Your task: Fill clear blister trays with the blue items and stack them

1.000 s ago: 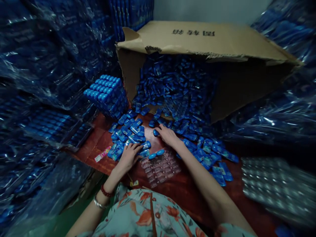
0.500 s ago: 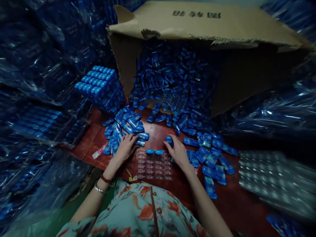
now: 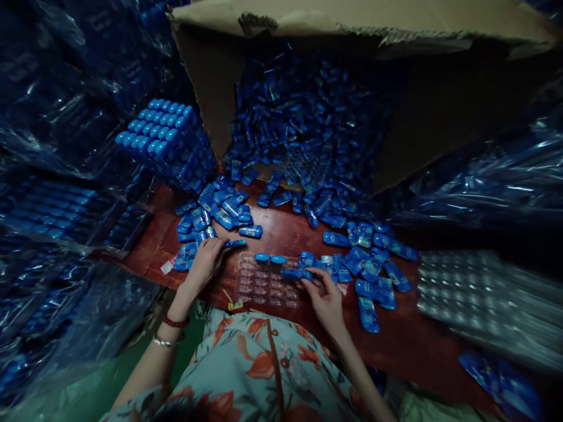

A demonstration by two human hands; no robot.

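You look steeply down from head height, facing forward over your own chest onto the near red table (image 3: pixel 409 346), the tipped cardboard box (image 3: pixel 352 17) just beyond.

Left hand (image 3: pixel 203 262) is pinching a blue case (image 3: pixel 235 243), right hand (image 3: pixel 325 296) is holding another case (image 3: pixel 295 273) at the clear tray (image 3: pixel 266 288) on red table (image 3: pixel 285 234).
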